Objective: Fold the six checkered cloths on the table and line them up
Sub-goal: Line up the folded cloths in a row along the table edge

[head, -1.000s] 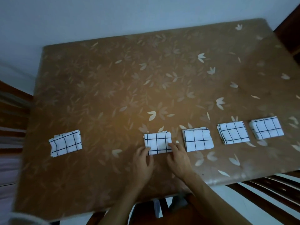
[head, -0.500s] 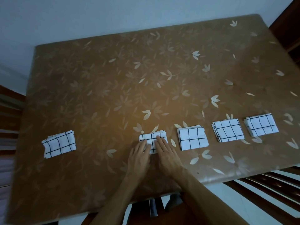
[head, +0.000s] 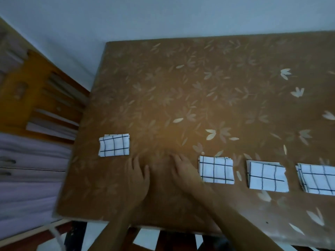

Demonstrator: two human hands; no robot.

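Observation:
Several folded white cloths with black check lines lie on the brown leaf-patterned table (head: 181, 87). One cloth (head: 114, 147) sits alone near the left edge. Three more form a row to the right: one (head: 215, 169), another (head: 267, 177), and a third (head: 317, 179) cut off by the frame's right edge. My left hand (head: 138, 175) lies flat and open on the bare table between the lone cloth and the row. My right hand (head: 183, 171) is also flat and open, just left of the nearest cloth in the row, holding nothing.
The table's left edge (head: 79, 142) borders a wooden bench (head: 41, 105) with slats and purple fabric (head: 27, 178) below. A pale wall (head: 163, 15) runs behind the table. Dark chair slats (head: 163, 240) show under the near edge.
The view has swung left, so the row of cloths now sits at the right. Both hands have left the cloth they were pressing and moved left onto bare table.

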